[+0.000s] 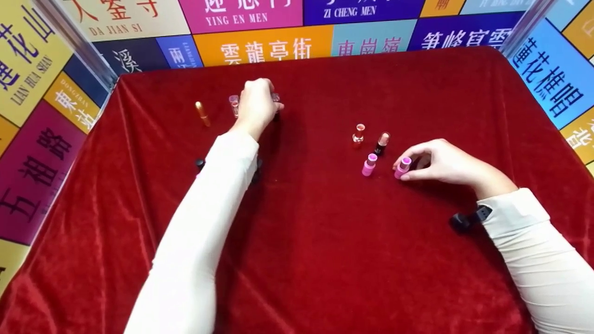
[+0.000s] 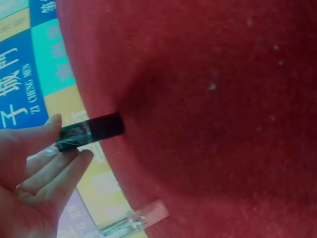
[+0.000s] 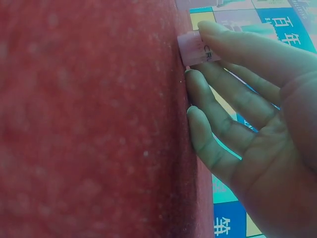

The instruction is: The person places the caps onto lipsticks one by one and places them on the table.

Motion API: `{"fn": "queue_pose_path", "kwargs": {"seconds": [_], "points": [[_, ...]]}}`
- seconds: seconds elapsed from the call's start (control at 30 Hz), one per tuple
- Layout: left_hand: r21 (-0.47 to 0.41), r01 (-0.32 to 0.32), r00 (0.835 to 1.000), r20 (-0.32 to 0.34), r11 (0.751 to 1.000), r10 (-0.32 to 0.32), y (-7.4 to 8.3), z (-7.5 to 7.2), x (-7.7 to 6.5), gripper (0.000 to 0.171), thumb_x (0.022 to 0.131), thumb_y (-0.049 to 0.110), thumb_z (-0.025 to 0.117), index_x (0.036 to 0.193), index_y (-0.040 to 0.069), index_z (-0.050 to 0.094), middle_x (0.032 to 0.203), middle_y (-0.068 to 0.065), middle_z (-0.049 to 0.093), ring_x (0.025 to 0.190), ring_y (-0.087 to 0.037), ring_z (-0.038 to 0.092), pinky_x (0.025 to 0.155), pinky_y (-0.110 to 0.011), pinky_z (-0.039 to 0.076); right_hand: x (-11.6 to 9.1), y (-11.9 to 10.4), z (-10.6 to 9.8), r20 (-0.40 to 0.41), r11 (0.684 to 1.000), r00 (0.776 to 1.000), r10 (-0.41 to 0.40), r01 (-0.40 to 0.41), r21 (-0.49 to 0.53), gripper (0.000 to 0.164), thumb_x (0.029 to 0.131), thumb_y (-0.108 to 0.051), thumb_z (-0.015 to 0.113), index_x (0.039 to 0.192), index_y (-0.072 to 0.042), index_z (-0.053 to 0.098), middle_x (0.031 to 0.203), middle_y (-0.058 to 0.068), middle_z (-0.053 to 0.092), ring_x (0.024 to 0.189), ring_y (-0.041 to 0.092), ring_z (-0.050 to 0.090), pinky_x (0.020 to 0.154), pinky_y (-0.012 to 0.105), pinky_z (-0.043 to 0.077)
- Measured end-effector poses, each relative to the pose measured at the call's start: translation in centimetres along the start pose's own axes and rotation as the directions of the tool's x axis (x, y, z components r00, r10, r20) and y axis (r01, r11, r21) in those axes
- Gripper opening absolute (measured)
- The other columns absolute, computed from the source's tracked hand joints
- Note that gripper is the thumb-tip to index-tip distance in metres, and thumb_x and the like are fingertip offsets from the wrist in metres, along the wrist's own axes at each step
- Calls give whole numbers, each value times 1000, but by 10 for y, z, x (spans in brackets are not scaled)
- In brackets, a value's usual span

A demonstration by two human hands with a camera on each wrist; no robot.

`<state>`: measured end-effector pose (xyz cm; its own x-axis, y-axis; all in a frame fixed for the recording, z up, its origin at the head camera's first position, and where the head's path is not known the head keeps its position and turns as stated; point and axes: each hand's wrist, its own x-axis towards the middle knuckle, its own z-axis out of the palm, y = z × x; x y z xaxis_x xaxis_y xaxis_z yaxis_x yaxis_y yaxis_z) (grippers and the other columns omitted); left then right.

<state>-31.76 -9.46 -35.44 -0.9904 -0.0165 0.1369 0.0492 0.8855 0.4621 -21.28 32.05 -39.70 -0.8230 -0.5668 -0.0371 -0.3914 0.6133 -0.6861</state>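
Observation:
My left hand [image 1: 258, 103] reaches toward the far left part of the red cloth. In the left wrist view its thumb and fingers pinch a black lipstick tube [image 2: 91, 131], the dark end pointing at the cloth. Beside that hand stands a clear-capped lipstick [image 1: 234, 106]. My right hand [image 1: 445, 164] is at the right, its thumb and fingers pinching a bright pink lipstick [image 1: 403, 168] low at the cloth. Just left of it stand a matching pink lipstick [image 1: 369, 165], a black lipstick with a pale pink top [image 1: 382, 144] and a red and gold one [image 1: 358, 135].
A gold lipstick tube [image 1: 202, 113] stands at the far left. The wrinkled red velvet cloth [image 1: 315, 241] covers the table. Printed panels [image 1: 264, 46] with large characters rise along its back and sides. A small dark thing [image 1: 199, 163] peeks out beside the left forearm.

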Motion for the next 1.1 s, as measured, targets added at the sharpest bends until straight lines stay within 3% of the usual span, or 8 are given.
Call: {"fn": "queue_pose_path", "kwargs": {"seconds": [0.17, 0.3, 0.5, 0.67, 0.83, 1.03, 1.1], "points": [[-17, -20, 999, -35, 1000, 20, -6, -22, -14, 36, 91, 27, 88, 110, -1, 75, 114, -17, 76, 110, -38, 72, 96, -46, 58, 2, -1, -1, 3, 1000, 1000, -18, 18, -5, 18, 88, -17, 90, 105, -18, 84, 92, -4, 79, 74, 10, 71, 70, 16, 53], [-120, -40, 999, -37, 992, 36, -18, -49, -34, 39, 95, 26, 84, 121, -2, 75, 119, -18, 77, 111, -34, 73, 99, -40, 57, 2, -1, -2, 6, 1000, 1000, -16, 16, -8, 18, 88, -18, 91, 104, -19, 84, 93, -5, 80, 74, 9, 71, 70, 16, 53], [-245, -128, 991, -60, 961, 116, -52, -92, -82, 26, 95, 22, 83, 114, 3, 81, 110, -13, 80, 94, -27, 77, 86, -27, 57, 3, -2, 0, 18, 1000, 999, -29, 28, 13, 18, 89, -17, 90, 106, -17, 84, 94, -3, 80, 75, 9, 72, 71, 15, 53], [-310, -169, 985, -39, 935, 165, -90, -113, -129, 24, 93, 24, 87, 107, 6, 83, 104, -12, 81, 96, -14, 70, 86, -22, 51, 2, -3, 0, 18, 999, 999, -41, 40, 28, 19, 90, -15, 89, 107, -15, 84, 95, -1, 80, 77, 8, 72, 72, 15, 54], [-440, -102, 991, 31, 892, 129, -132, -107, -160, 27, 90, 17, 88, 112, 1, 82, 107, -16, 80, 91, -1, 72, 82, -13, 54, 1, -3, 0, 19, 999, 1000, -12, 12, 43, 19, 89, -15, 89, 107, -15, 84, 96, 0, 81, 75, 8, 71, 70, 16, 54], [-590, 36, 983, 166, 806, 78, -161, -82, -171, 36, 89, 3, 86, 122, -8, 75, 118, -25, 76, 98, -8, 77, 86, -17, 59, 1, -1, 2, 21, 998, 1000, -8, 7, 56, 19, 89, -14, 89, 107, -14, 83, 96, 1, 80, 76, 8, 72, 71, 16, 54], [-598, 62, 978, 198, 799, 73, -166, -75, -172, 37, 89, 1, 86, 123, -10, 74, 118, -27, 75, 96, -6, 77, 86, -18, 60, 2, -1, 4, 25, 998, 1000, -15, 14, 58, 19, 90, -14, 88, 107, -14, 83, 97, 1, 80, 77, 7, 72, 73, 15, 54]]}}
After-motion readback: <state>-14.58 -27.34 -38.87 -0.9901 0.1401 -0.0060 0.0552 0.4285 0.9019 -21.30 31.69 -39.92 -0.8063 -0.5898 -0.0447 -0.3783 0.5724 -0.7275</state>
